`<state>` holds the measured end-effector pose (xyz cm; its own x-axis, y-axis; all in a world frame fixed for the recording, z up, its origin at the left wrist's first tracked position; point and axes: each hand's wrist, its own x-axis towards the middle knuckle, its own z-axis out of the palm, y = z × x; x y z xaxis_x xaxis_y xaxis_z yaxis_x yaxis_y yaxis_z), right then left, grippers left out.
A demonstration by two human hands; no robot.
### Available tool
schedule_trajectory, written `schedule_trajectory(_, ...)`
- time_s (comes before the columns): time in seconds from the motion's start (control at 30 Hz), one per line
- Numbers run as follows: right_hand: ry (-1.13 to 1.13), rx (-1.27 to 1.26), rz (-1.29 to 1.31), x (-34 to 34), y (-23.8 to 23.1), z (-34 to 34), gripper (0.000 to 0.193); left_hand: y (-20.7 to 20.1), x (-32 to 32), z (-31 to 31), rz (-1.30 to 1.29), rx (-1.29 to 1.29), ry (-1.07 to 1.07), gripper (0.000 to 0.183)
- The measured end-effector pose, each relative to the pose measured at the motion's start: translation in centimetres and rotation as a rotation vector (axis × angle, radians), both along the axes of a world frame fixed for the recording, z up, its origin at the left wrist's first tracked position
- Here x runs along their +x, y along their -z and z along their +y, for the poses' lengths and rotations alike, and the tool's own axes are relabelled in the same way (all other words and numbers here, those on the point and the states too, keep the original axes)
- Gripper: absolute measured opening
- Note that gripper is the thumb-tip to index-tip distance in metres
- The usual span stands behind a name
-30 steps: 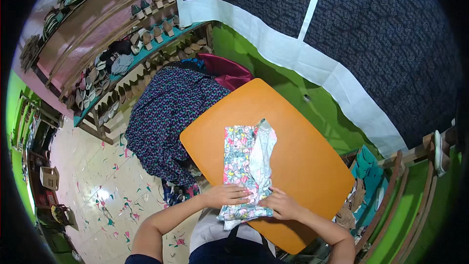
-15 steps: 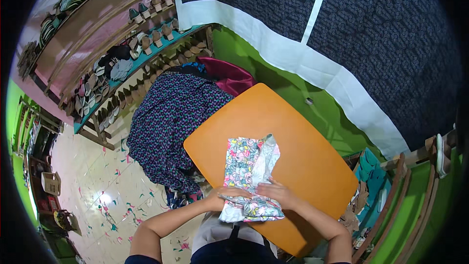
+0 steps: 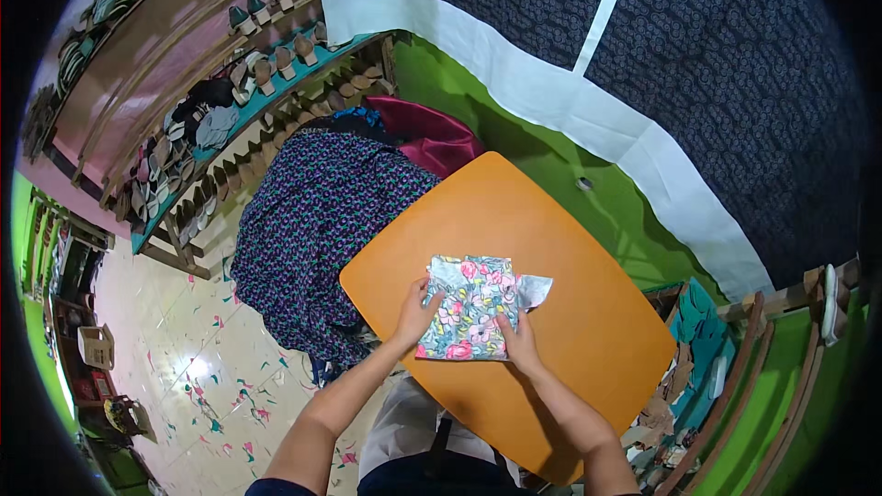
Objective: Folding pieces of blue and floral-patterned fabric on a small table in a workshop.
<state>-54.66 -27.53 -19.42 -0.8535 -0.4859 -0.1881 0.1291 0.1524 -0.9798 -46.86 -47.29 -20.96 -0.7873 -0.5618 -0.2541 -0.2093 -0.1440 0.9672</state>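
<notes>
A folded piece of floral fabric [image 3: 467, 310], printed in pink, yellow and grey-green, lies as a rough square near the front of an orange table [image 3: 579, 285]. From its right side sticks out a pale flap of the cloth's underside. My left hand [image 3: 417, 312] grips the left edge, thumb on top and fingers around the side. At the lower right edge my right hand [image 3: 520, 342] holds the cloth, its thumb on the print and fingers beside the edge. Some fingertips are hidden under the fabric.
Dark patterned cloth [image 3: 322, 230] is heaped left of the table, with maroon fabric [image 3: 432, 133] behind. Shoe racks [image 3: 253, 110] line the left wall. Scraps litter the tiled floor [image 3: 197, 367]. Teal material [image 3: 703, 326] and a wooden rack [image 3: 767, 377] stand at the right.
The fabric has been folded up from the near side into a shorter square and sits farther from me. Both hands have moved forward and apart, to its left and right edges.
</notes>
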Motion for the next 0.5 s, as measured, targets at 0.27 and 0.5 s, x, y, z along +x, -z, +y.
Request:
schedule_trajectory(0.27, 0.182, 0.252, -0.068, 1.4, -2.4, -0.3, 0.032, -0.3, 0.1, 0.3, 0.019, -0.154, -0.003, 0.036)
schedule_trajectory(0.5, 0.695, -0.159, -0.242, -2.4, 0.3, 0.0, 0.041, -2.8, 0.5, 1.0, 0.148, -0.199, -0.011, 0.030)
